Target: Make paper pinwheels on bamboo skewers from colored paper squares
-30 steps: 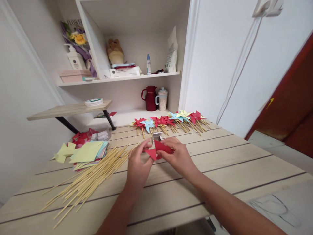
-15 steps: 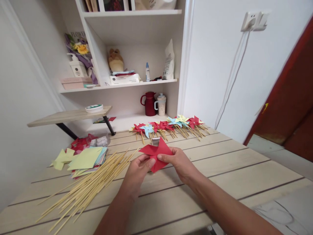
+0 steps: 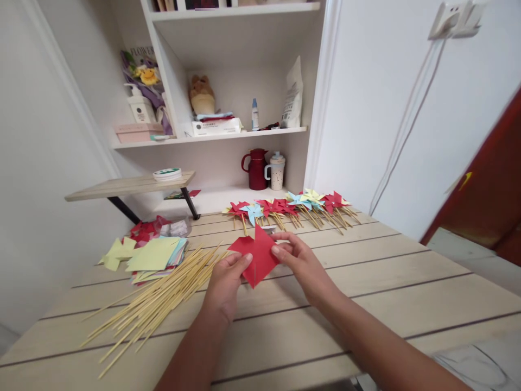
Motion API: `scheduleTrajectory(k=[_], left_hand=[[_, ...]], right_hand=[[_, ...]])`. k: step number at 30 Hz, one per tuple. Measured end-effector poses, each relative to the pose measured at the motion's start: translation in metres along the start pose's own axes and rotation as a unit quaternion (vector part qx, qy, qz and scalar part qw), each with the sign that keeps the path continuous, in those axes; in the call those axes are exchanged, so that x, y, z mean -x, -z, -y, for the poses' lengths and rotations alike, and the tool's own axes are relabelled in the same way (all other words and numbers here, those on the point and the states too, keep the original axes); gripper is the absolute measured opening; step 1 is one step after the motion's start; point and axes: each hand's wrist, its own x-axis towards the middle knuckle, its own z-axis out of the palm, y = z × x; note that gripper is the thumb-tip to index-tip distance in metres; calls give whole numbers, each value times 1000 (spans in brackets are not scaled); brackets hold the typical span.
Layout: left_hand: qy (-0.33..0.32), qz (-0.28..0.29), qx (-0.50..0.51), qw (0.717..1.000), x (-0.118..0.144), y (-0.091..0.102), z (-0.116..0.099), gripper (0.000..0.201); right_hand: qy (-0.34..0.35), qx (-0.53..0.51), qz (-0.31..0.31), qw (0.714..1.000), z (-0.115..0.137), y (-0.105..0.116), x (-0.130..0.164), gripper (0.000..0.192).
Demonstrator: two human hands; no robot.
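A red paper square (image 3: 257,258), cut in from its corners, is held up above the table between both hands. On its left side my left hand (image 3: 226,278) pinches it, thumb on the near face. My right hand (image 3: 299,263) grips the right side with thumb and fingers; part of those fingers is behind the paper. Left of my left hand lies a loose pile of thin wooden sticks (image 3: 163,298). Beyond the paper, finished pinwheels (image 3: 277,207) in red, light blue and yellow lie in a row on their sticks.
A stack of coloured paper sheets (image 3: 154,254) lies left, beside a yellow cut paper (image 3: 118,253) and a clear container (image 3: 178,227). A small raised wooden shelf (image 3: 122,187) stands behind them. At the back are a red jug (image 3: 257,171) and a cup (image 3: 277,172).
The red paper has turned and lies flatter, its raised flap lowered. My right thumb has moved from the paper's middle to its right edge. The view has shifted slightly.
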Motion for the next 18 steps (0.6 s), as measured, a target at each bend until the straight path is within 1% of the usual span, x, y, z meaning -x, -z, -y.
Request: scheduleTrajectory(k=[3, 5, 6, 9, 12, 15, 18], left_hand=[[-7, -31, 33, 999, -3, 6, -2, 28], [-9, -37, 49, 998, -5, 10, -3, 29], [-9, -35, 55, 998, -5, 12, -4, 29], [3, -22, 74, 997, -5, 14, -4, 28], [33, -11, 97, 995, -6, 15, -4, 25], [47, 1, 109, 993, -6, 17, -2, 24], [48, 12, 115, 992, -7, 16, 0, 23]], right_hand=[[68, 74, -8, 995, 1, 4, 1, 42], [139, 166, -14, 976, 1, 7, 2, 47], [177, 219, -15, 959, 0, 7, 2, 50], [279, 355, -11, 892, -4, 8, 2, 51], [334, 433, 7, 837, -10, 6, 3, 49], [361, 484, 17, 797, -12, 3, 5, 45], [385, 504, 6, 773, -11, 1, 7, 32]])
